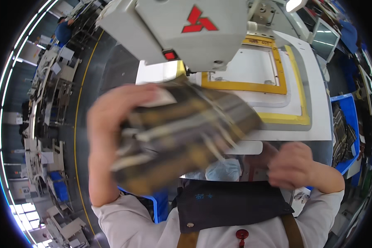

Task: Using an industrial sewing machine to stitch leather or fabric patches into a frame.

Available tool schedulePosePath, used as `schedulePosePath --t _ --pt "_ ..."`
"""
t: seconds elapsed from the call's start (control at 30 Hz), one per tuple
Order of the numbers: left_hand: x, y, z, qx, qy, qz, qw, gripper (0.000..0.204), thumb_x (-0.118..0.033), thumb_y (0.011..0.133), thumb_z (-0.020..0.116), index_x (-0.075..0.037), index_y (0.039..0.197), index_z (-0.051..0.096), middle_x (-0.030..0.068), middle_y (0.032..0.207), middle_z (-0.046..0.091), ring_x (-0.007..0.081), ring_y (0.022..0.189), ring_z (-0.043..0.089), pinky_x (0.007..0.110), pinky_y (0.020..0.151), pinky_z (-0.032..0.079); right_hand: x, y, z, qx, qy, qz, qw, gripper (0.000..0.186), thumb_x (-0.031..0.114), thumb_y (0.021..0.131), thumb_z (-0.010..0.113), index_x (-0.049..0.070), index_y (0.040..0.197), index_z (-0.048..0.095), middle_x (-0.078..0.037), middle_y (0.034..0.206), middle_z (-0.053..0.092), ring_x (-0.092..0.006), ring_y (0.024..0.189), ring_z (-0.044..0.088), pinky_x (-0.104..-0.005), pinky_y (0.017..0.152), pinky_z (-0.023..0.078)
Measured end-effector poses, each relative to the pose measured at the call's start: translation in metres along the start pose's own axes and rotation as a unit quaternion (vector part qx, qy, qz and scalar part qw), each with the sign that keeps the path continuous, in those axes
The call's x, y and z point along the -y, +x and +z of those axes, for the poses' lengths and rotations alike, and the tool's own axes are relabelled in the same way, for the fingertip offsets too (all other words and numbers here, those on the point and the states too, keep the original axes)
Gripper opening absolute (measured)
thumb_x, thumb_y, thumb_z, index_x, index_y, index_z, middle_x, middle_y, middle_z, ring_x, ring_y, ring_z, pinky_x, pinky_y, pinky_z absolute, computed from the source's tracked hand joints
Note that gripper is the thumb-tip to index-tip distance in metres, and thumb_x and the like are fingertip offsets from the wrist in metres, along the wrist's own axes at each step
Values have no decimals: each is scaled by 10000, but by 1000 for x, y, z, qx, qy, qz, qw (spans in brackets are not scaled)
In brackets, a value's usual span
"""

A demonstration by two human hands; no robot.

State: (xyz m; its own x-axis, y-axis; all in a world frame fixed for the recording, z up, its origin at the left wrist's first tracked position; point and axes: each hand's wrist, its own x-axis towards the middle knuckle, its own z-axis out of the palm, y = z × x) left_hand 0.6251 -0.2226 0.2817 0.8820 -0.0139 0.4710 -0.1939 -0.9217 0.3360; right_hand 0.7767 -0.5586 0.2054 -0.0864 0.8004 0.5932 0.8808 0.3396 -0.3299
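A folded piece of brown, grey and black plaid cloth (194, 120), smeared by motion, hangs in front of me under the sewing machine head (190, 33). My left hand (122, 103) grips its upper left edge, with the fingers over a pale patch; the thumb is hidden. Off to the right, over the near edge of the table, my right hand (291, 165) is curled into a fist, slightly blurred and apart from the cloth. Beyond the cloth, a yellow-orange clamp frame (244, 85) lies on the white work table (318, 111).
At the right stands a blue bin (343, 99) with more plaid cloth (341, 132) in it. Another blue bin (159, 204) is low by my left arm. The machine head overhangs the table. A yellow floor line (75, 136) runs along the left aisle, past other workstations.
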Motion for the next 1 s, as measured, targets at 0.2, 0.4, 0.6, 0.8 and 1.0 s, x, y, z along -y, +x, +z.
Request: schedulePosePath --t 0.2,0.4,0.6,0.8,1.0 --pt "40 -274 -101 -123 524 -429 725 391 50 743 543 -110 1083 647 84 1068 671 280 942 646 373 784 509 -38 53 52 125 -20 142 982 331 214 727 740 48 986 619 -75 979 588 -279 865 577 -366 714 486" --pt "-4 -453 -32 267 143 -796 525 705 -412 694 745 -131 1298 517 186 1185 607 342 1113 570 412 944 453 -39 29 66 128 25 136 982 243 47 618 767 110 823 652 -61 869 593 -266 815 586 -365 664 469" --pt "17 -201 -25 -185 124 -466 856 273 -167 868 596 -5 1083 636 142 1044 662 270 994 638 342 852 475 -35 18 45 75 -39 82 993 233 33 669 717 94 879 636 -80 956 624 -257 790 619 -339 620 496" --pt "-21 -56 95 264 -404 -138 865 590 -342 774 747 -23 1233 559 127 1139 623 226 1060 580 332 854 468 -16 61 55 89 -11 -71 993 301 75 652 711 91 944 639 -71 983 630 -244 794 638 -328 635 522" --pt "-23 -19 114 385 -348 -244 819 313 -316 820 699 -21 916 666 70 744 660 202 660 616 328 609 471 -14 -4 14 155 70 249 953 317 114 742 695 80 1053 646 -99 1009 627 -259 861 634 -320 732 520"
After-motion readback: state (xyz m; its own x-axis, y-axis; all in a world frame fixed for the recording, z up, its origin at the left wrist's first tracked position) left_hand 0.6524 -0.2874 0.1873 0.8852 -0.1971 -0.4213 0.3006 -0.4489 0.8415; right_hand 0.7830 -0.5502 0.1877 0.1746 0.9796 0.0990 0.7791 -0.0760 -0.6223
